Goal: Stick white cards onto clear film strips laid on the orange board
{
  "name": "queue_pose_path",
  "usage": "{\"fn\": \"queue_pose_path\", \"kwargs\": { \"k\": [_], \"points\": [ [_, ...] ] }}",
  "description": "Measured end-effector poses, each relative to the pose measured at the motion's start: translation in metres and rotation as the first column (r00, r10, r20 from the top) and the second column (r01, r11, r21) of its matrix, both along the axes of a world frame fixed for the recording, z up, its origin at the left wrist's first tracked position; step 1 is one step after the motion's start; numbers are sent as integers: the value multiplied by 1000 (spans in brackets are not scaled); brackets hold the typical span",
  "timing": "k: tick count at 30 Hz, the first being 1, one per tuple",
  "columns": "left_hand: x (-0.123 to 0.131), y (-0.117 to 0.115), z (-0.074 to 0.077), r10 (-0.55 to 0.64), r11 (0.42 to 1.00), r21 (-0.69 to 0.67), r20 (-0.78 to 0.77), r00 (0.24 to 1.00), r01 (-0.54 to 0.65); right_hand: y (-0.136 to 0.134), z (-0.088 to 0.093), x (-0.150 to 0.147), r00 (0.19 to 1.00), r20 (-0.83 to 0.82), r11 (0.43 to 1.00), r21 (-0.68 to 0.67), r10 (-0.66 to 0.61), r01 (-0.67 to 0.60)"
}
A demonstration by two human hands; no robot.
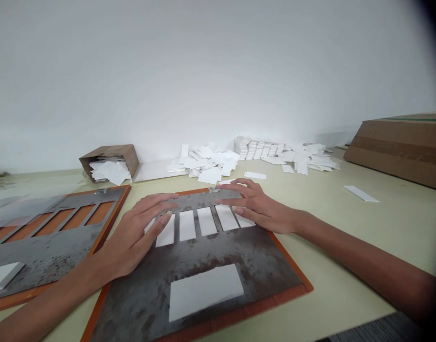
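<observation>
Left grip [132, 237] and right grip [255, 206] open, spread flat on steel plate [264, 266]; white cards [187, 225] between them, long axes toward me.

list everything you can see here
rusty steel plate: one, grey, on orange board, centre
white strips: five or more, white, in its slots
white card: one, white, on its lower part
second steel plate: one, grey, on orange board, left
cardboard box: one, brown, on its side, back left
card pile: many, white, back centre
larger carton: one, brown, back right
left hand: one, flat on the plate
right hand: one, flat on the plate
</observation>
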State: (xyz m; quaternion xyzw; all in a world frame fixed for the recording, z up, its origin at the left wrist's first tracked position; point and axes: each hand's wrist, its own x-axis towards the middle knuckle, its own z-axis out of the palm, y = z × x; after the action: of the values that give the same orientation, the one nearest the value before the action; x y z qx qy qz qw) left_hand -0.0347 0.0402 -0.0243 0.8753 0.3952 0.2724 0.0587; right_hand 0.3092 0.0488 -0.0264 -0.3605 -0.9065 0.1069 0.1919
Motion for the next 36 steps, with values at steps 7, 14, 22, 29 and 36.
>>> {"fn": "queue_pose_path", "kwargs": {
  "k": [7,14,22,29,36],
  "points": [
    [-2,0,-1,-15,1000,-7,6,1000,15,4,2,9,998,-49,999,31,-27,29],
    [0,1,1,-29,1000,1,3,1000,29,0,5,7,998,-66,1000,15,11,-10],
    [-1,1,-1,-33,999,8,-10,999,33,-2,5,3,996,-73,998,34,51,-49],
    [-3,1,-2,-28,1000,-4,-15,999,28,-2,5,5,990,-124,998,21,60,-58],
    [-2,1,-1,-33,999,-5,-4,999,33,-2,3,3,985,-150,996,36,85,-81]
  ]
}}
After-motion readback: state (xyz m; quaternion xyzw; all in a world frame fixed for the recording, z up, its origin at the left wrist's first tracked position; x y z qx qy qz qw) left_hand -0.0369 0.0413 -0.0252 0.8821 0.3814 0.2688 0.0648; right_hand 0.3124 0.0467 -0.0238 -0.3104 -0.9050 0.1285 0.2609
